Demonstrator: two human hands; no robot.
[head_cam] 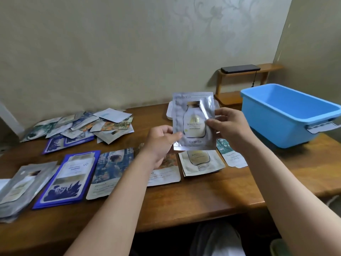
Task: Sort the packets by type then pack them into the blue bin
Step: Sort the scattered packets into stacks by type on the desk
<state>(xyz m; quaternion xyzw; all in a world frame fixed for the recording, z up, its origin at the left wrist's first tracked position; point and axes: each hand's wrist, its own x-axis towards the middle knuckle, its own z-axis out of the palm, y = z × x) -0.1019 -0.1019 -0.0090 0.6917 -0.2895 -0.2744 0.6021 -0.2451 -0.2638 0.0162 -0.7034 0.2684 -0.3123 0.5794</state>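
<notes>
Silver packet (193,121), upright, held above the table (184,200): printed bottle with a cork, "BIRD'S-NEST", "CWINTER". Left hand (162,143) pinches its lower left edge; right hand (227,126) pinches its right edge. Matching stack (201,163) below. Blue bin (287,115) right.

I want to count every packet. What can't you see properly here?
Head view only:
- Heap: packets overlap, lower ones hidden.
- Orange packet: mostly under the left hand.
- Silver stack: cut off by the left edge.
- Held packet: small print too blurred to read.
- Bin: right end cut off; near floor hidden by its wall.
</notes>
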